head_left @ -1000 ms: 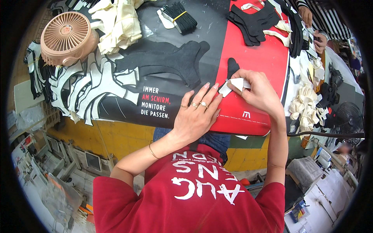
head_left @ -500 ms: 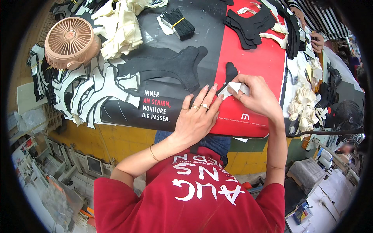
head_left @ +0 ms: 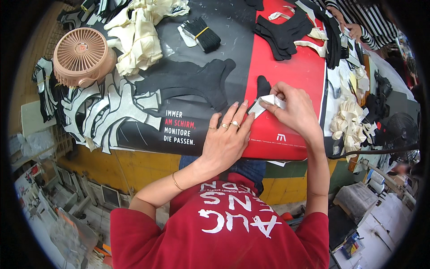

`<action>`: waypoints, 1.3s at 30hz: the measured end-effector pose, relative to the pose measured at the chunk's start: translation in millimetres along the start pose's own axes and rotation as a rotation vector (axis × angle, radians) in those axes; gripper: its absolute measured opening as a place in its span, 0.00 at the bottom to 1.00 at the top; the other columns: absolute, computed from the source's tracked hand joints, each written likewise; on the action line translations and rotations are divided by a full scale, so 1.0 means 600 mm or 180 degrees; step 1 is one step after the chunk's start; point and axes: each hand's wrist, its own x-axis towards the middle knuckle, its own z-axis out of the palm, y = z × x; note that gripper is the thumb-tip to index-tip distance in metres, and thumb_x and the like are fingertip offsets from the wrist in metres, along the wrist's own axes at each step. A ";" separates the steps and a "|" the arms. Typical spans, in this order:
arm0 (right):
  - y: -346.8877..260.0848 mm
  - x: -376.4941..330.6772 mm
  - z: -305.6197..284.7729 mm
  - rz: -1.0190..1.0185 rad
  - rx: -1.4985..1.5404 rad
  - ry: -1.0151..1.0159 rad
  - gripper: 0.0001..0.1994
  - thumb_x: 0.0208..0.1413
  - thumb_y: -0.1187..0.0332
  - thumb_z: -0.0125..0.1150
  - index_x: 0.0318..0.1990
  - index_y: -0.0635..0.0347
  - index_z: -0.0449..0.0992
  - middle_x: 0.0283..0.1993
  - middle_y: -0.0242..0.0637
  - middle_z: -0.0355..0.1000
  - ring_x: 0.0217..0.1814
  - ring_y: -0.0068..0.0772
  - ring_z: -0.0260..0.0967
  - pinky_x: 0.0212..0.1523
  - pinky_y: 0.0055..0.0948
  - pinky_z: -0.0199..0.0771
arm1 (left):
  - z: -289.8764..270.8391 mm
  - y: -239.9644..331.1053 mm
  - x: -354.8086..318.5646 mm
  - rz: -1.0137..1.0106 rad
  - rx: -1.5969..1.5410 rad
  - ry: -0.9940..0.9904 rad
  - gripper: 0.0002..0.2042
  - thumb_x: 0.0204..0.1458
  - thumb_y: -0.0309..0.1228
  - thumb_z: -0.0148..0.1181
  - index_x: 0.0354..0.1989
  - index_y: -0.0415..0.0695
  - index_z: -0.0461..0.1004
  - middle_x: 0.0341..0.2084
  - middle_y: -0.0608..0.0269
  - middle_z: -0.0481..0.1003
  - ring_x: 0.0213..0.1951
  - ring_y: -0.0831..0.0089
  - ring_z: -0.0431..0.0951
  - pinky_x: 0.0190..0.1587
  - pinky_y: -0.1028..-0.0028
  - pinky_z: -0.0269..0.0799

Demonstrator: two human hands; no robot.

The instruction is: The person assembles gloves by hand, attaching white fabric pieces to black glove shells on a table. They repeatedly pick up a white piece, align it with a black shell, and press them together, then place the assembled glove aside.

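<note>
My right hand (head_left: 293, 110) pinches a white strip-like piece (head_left: 263, 105) between thumb and fingers, above the red part of the printed mat. Behind the white piece a black curved fabric piece (head_left: 263, 85) sticks out; whether the two are joined is hidden by my fingers. My left hand (head_left: 227, 139) lies flat across the black and red border, fingers stretched out, rings on them. Its fingertips are close to the white piece's left end. Just beyond that hand lie flat black fabric cutouts (head_left: 197, 80).
At the left stand a pink fan (head_left: 83, 56) and overlapping white cutouts (head_left: 123, 107). Cream pieces (head_left: 139, 45) and a banded black bundle (head_left: 204, 36) lie farther back. Black cutouts (head_left: 284, 33) are stacked at the far right. A co-worker in striped sleeves (head_left: 365, 20) works there.
The white piece in my right hand has tilted slightly lower. My left hand stays flat in nearly the same place. The co-worker's hands have shifted, and the whole view has moved a little.
</note>
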 end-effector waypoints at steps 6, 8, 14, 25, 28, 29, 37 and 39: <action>0.025 0.002 -0.005 0.0068 0.0644 0.0134 0.09 0.54 0.69 0.65 0.36 0.68 0.79 0.31 0.47 0.79 0.37 0.46 0.80 0.39 0.38 0.75 | -0.013 -0.003 0.011 0.0032 -0.0174 -0.0112 0.21 0.53 0.33 0.60 0.58 0.45 0.73 0.64 0.54 0.65 0.64 0.59 0.65 0.60 0.58 0.59; 0.029 0.002 0.001 0.0094 0.0721 0.0183 0.09 0.55 0.69 0.66 0.36 0.68 0.79 0.31 0.46 0.79 0.37 0.44 0.80 0.39 0.37 0.75 | -0.016 -0.004 0.012 0.0044 -0.0191 -0.0148 0.21 0.54 0.33 0.60 0.58 0.45 0.73 0.64 0.53 0.65 0.64 0.58 0.65 0.60 0.58 0.59; 0.034 0.001 0.011 0.0045 0.0619 0.0381 0.09 0.54 0.68 0.67 0.34 0.67 0.80 0.29 0.43 0.78 0.33 0.38 0.76 0.35 0.35 0.73 | -0.019 -0.002 0.014 0.0058 -0.0221 -0.0185 0.21 0.54 0.33 0.60 0.57 0.44 0.73 0.64 0.52 0.65 0.64 0.57 0.65 0.60 0.57 0.59; 0.040 0.001 0.018 0.0004 0.0537 0.0486 0.09 0.54 0.66 0.67 0.35 0.63 0.81 0.31 0.44 0.80 0.36 0.47 0.80 0.38 0.40 0.76 | -0.008 -0.019 0.103 0.0351 -0.0170 0.0043 0.21 0.56 0.29 0.56 0.60 0.48 0.72 0.69 0.43 0.56 0.69 0.48 0.56 0.66 0.51 0.53; 0.043 0.001 0.021 0.0067 0.0507 0.0472 0.09 0.53 0.66 0.68 0.35 0.64 0.80 0.30 0.44 0.80 0.35 0.44 0.80 0.38 0.39 0.76 | 0.007 -0.020 0.123 0.0253 0.0015 -0.0073 0.25 0.55 0.30 0.57 0.64 0.46 0.67 0.70 0.40 0.52 0.72 0.47 0.51 0.69 0.47 0.48; 0.044 0.000 0.022 0.0049 0.0517 0.0499 0.09 0.53 0.67 0.68 0.34 0.66 0.80 0.30 0.43 0.79 0.34 0.42 0.79 0.38 0.37 0.76 | 0.009 -0.019 0.122 0.0244 0.0040 0.0013 0.25 0.56 0.31 0.57 0.65 0.47 0.66 0.70 0.40 0.52 0.72 0.47 0.51 0.70 0.46 0.47; 0.040 0.000 0.022 -0.0017 0.0490 0.0608 0.11 0.52 0.65 0.69 0.33 0.65 0.79 0.27 0.41 0.78 0.32 0.40 0.79 0.36 0.37 0.75 | 0.010 -0.024 0.111 -0.0026 -0.0008 -0.0102 0.29 0.58 0.39 0.55 0.69 0.47 0.61 0.71 0.39 0.50 0.72 0.44 0.51 0.70 0.43 0.42; 0.031 -0.003 0.018 0.0117 0.0341 0.0620 0.13 0.52 0.61 0.70 0.33 0.63 0.80 0.26 0.41 0.78 0.32 0.41 0.78 0.34 0.38 0.74 | 0.010 -0.025 0.112 -0.0012 0.0032 -0.0102 0.29 0.58 0.39 0.55 0.68 0.45 0.61 0.71 0.39 0.51 0.72 0.44 0.50 0.70 0.43 0.42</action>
